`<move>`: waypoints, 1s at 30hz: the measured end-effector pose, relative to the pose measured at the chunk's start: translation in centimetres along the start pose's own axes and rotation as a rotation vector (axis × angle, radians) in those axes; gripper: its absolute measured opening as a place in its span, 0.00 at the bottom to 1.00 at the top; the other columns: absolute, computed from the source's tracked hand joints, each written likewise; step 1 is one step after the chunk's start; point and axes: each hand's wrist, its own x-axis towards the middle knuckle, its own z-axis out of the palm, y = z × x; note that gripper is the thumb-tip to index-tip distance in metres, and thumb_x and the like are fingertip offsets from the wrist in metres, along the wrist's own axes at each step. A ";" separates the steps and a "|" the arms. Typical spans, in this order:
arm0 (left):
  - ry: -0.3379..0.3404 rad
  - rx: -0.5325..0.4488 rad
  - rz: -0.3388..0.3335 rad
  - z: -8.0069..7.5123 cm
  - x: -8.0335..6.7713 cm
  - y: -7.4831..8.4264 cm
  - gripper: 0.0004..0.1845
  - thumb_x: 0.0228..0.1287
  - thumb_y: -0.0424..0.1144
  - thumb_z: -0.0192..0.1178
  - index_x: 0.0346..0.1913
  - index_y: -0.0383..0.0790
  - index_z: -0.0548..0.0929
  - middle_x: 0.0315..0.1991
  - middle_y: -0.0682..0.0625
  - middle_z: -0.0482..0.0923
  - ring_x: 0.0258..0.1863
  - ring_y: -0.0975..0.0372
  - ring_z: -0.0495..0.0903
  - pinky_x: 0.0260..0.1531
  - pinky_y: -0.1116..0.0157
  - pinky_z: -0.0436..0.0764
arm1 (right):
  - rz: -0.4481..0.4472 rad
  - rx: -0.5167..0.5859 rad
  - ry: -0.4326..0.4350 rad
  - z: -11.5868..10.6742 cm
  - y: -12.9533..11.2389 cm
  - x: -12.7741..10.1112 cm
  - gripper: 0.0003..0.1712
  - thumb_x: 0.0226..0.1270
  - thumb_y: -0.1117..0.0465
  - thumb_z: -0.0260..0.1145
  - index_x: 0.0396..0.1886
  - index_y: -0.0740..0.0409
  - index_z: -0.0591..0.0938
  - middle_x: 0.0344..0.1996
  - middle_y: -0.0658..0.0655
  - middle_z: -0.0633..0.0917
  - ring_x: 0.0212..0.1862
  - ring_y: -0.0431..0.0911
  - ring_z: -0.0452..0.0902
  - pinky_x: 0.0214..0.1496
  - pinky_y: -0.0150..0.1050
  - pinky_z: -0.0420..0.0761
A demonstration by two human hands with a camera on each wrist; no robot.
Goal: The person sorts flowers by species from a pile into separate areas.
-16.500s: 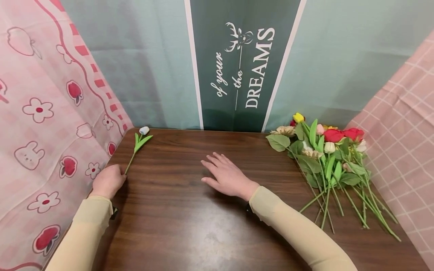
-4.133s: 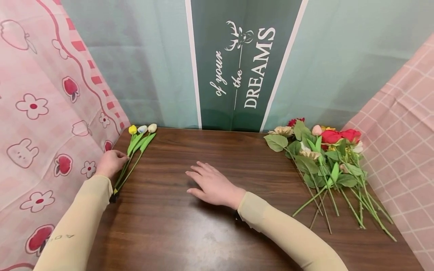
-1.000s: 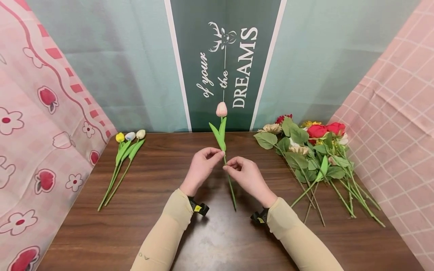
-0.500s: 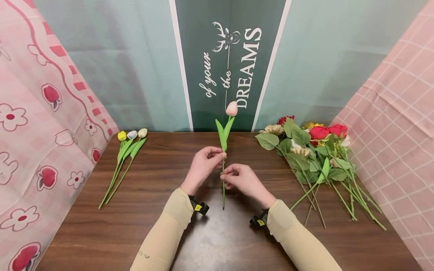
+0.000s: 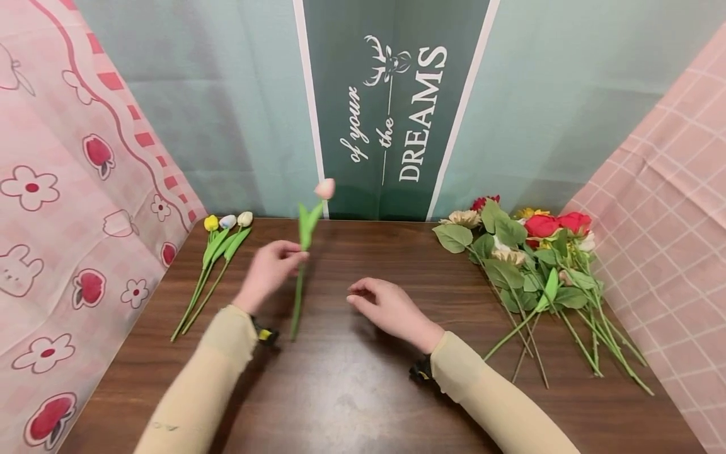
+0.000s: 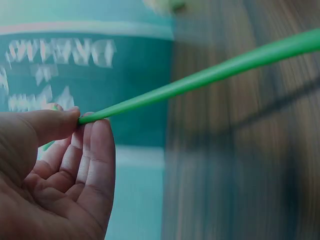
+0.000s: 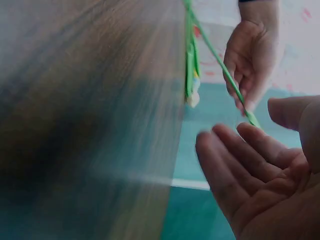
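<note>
My left hand [image 5: 272,270] pinches the green stem of a pale pink tulip [image 5: 325,189] just below its leaves, between thumb and fingertips. The tulip stands nearly upright over the table, left of the middle, its lower stem hanging free. In the left wrist view the stem [image 6: 190,82] runs out from the pinch toward the right edge. My right hand [image 5: 394,312] hovers over the middle of the table, thumb apart from loosely bent fingers, with nothing in it. At the left lie a yellow tulip [image 5: 211,222], a bluish-white tulip [image 5: 228,222] and a cream tulip [image 5: 245,219], side by side.
On the right of the brown table [image 5: 351,391] lies a heap of artificial flowers, with red roses [image 5: 541,226], beige blooms [image 5: 465,218] and crossing green stems. A green curtain [image 5: 244,113] stands behind, and pink cloths [image 5: 669,164] close off both sides.
Both hands were on the pink tulip's stem at the middle. The right hand has let go, and the left hand has carried the tulip leftward. Earlier, the yellow and cream tulips joined the bluish-white one.
</note>
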 end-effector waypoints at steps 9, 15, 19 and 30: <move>0.084 0.338 -0.094 -13.3 -0.9 -5.2 0.21 0.76 0.40 0.59 0.56 0.22 0.81 0.45 0.30 0.84 0.33 0.55 0.87 0.28 0.70 0.81 | -0.332 -0.471 -0.168 2.6 -3.6 2.8 0.38 0.79 0.37 0.54 0.78 0.53 0.67 0.77 0.58 0.66 0.80 0.55 0.52 0.81 0.50 0.48; 0.081 0.395 -0.160 -15.9 -0.8 -7.3 0.21 0.77 0.39 0.57 0.53 0.18 0.80 0.40 0.31 0.84 0.30 0.58 0.84 0.28 0.67 0.80 | -0.364 -0.541 -0.226 4.6 -5.4 3.8 0.39 0.79 0.34 0.51 0.80 0.49 0.65 0.78 0.57 0.64 0.81 0.54 0.49 0.81 0.52 0.47; 0.066 0.400 -0.211 -16.3 -0.7 -8.5 0.20 0.77 0.38 0.56 0.53 0.17 0.80 0.39 0.33 0.83 0.29 0.60 0.84 0.29 0.66 0.81 | -0.359 -0.551 -0.253 5.3 -6.1 4.0 0.39 0.78 0.34 0.51 0.81 0.48 0.63 0.78 0.56 0.63 0.81 0.54 0.48 0.81 0.51 0.47; 0.032 0.442 -0.233 -16.3 -0.8 -9.8 0.21 0.77 0.38 0.55 0.56 0.17 0.79 0.44 0.30 0.84 0.32 0.57 0.86 0.34 0.61 0.83 | -0.344 -0.558 -0.287 5.9 -5.6 3.6 0.39 0.79 0.35 0.52 0.81 0.48 0.64 0.78 0.57 0.63 0.80 0.55 0.51 0.81 0.52 0.48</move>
